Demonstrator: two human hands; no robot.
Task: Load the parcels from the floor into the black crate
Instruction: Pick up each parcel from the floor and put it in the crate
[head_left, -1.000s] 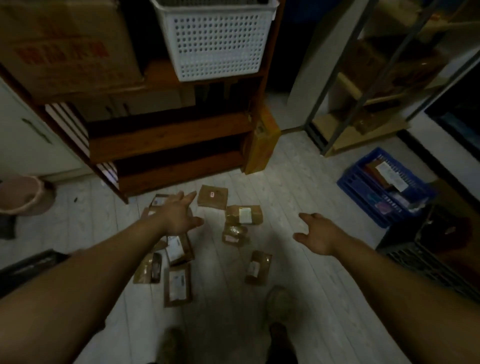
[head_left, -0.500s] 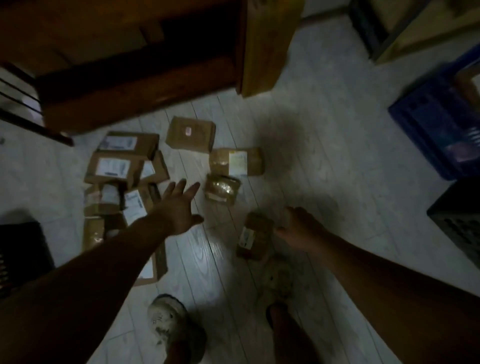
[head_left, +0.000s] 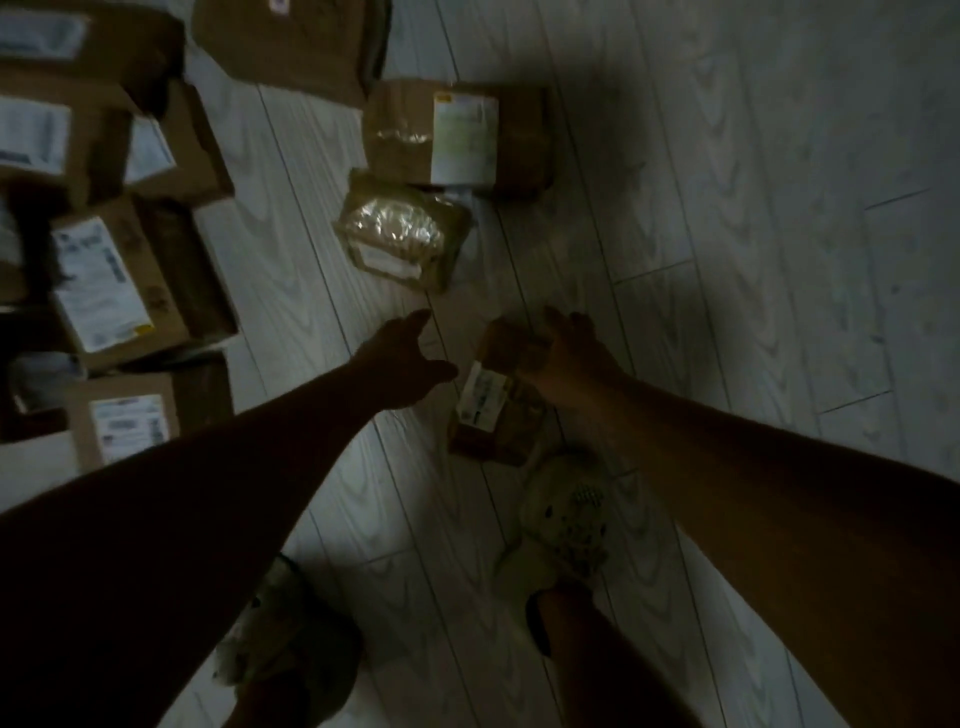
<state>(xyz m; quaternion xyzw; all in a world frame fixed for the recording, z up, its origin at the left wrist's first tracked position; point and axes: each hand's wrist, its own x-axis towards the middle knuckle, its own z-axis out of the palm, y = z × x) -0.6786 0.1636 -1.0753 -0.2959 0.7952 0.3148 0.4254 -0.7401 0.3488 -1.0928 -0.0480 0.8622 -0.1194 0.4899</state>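
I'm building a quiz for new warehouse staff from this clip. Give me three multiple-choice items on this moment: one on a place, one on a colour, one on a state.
1. Where does the small parcel at the right hand lie?
A) in a crate
B) on the floor, just ahead of the right shoe
C) on a shelf

2. What colour is its label?
A) white
B) red
C) black

3. How is the left hand?
A) gripping a parcel
B) closed in a fist
C) open, holding nothing

Answers:
1 B: it rests on the pale floor planks by the shoe's toe.
2 A: the strip on its top shows white against the brown wrapping.
3 C: its fingers and thumb are spread, with nothing between them.
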